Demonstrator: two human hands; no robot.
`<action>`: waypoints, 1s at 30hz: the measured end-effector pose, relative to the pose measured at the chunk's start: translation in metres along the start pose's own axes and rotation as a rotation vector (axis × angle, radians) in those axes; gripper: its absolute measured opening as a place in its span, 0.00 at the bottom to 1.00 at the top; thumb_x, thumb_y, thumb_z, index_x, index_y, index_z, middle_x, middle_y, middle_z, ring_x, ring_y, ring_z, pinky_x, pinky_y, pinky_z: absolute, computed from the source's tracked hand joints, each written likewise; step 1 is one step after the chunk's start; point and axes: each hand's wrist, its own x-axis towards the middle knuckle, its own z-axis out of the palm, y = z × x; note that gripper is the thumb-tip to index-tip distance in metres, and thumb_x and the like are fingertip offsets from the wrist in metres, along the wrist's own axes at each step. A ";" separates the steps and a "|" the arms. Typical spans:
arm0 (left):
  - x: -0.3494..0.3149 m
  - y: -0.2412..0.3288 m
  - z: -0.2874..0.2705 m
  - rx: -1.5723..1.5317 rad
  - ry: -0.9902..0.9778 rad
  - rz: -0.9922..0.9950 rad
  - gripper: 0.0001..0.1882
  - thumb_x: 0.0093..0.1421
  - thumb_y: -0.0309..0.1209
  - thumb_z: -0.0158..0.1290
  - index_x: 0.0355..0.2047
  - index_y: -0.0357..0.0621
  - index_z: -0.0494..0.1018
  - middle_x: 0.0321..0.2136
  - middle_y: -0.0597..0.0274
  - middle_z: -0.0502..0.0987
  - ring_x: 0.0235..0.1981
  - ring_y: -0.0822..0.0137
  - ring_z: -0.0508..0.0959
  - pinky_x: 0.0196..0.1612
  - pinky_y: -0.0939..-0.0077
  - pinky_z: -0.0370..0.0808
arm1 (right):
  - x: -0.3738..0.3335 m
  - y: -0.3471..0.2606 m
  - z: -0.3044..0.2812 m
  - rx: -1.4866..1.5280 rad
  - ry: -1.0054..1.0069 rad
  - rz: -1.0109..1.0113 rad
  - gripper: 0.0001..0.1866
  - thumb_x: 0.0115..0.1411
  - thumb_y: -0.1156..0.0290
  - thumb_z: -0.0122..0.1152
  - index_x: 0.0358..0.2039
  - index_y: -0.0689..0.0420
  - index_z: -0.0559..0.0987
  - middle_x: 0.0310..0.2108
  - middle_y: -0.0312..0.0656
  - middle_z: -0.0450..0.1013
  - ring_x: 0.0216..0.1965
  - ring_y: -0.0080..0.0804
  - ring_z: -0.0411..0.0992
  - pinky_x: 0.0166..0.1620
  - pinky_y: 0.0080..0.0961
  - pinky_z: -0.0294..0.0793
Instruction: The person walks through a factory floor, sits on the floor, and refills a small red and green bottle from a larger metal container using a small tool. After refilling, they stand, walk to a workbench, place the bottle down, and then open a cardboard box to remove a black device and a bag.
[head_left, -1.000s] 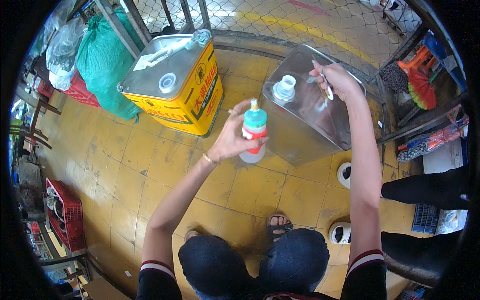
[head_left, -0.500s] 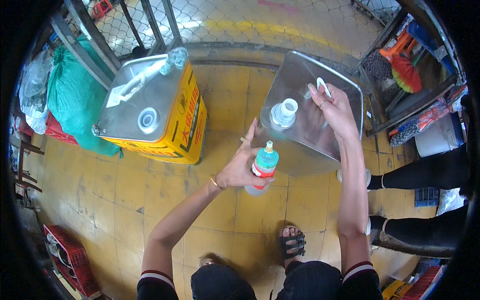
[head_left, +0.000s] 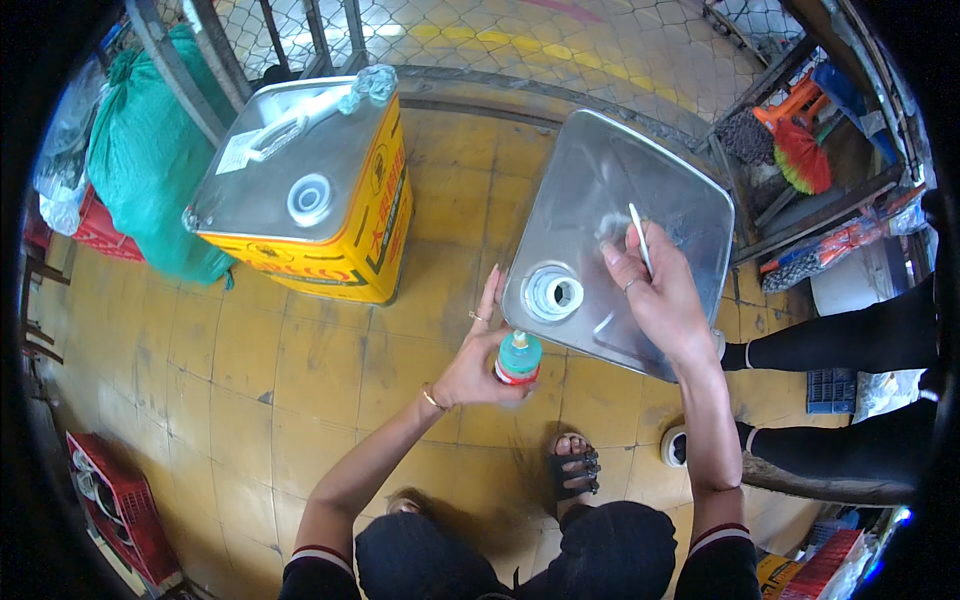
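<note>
My left hand [head_left: 466, 365] is wrapped round a small squeeze bottle [head_left: 519, 357] with a green top, a pale nozzle and a red label. The fingers above the bottle stretch up along the near-left edge of a plain metal tin [head_left: 590, 190]. On the tin's top, my right hand [head_left: 668, 295] grips its white carrying handle [head_left: 638, 235]. Near the tin's left corner stands a whitish spout [head_left: 553, 293], uncapped, with a dark opening. The bottle's lower part is mostly hidden from above.
A yellow tin [head_left: 380, 215] with an open white spout stands at left, beside a green sack [head_left: 160, 170]. A red crate [head_left: 125, 505] sits at lower left. Another person's legs [head_left: 835, 335] come in from the right. A wire-mesh gate [head_left: 480, 45] borders the far side.
The plain tin has tilted, so its top and spout opening face me more. My right hand has come slightly nearer, still on the handle. The bottle has moved a little left and points more toward me.
</note>
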 end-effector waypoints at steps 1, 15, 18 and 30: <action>-0.003 0.001 0.001 0.020 0.006 -0.009 0.25 0.39 0.33 0.68 0.41 0.41 0.78 0.69 0.39 0.23 0.71 0.45 0.33 0.69 0.54 0.46 | -0.005 -0.002 0.000 -0.016 -0.025 -0.019 0.15 0.60 0.64 0.62 0.33 0.58 0.66 0.18 0.35 0.60 0.21 0.23 0.59 0.27 0.26 0.62; -0.074 0.047 0.009 0.190 0.236 -0.278 0.19 0.47 0.33 0.64 0.39 0.45 0.74 0.41 0.50 0.78 0.53 0.49 0.72 0.53 0.61 0.72 | -0.010 -0.008 -0.039 0.542 -0.749 0.303 0.12 0.65 0.72 0.56 0.31 0.49 0.61 0.23 0.25 0.58 0.19 0.10 0.51 0.22 0.12 0.49; -0.080 0.082 0.012 0.197 0.340 -0.420 0.19 0.48 0.29 0.61 0.41 0.42 0.71 0.36 0.51 0.78 0.37 0.53 0.80 0.42 0.64 0.76 | -0.006 0.003 -0.043 0.585 -0.776 0.251 0.11 0.66 0.74 0.54 0.32 0.47 0.61 0.22 0.24 0.57 0.18 0.10 0.51 0.22 0.12 0.50; -0.108 0.090 0.041 0.261 0.603 -0.457 0.28 0.51 0.33 0.62 0.47 0.40 0.59 0.36 0.51 0.74 0.39 0.58 0.78 0.44 0.65 0.75 | 0.034 0.025 -0.041 0.544 -0.587 0.003 0.10 0.63 0.71 0.59 0.35 0.51 0.65 0.21 0.23 0.55 0.19 0.10 0.50 0.22 0.13 0.48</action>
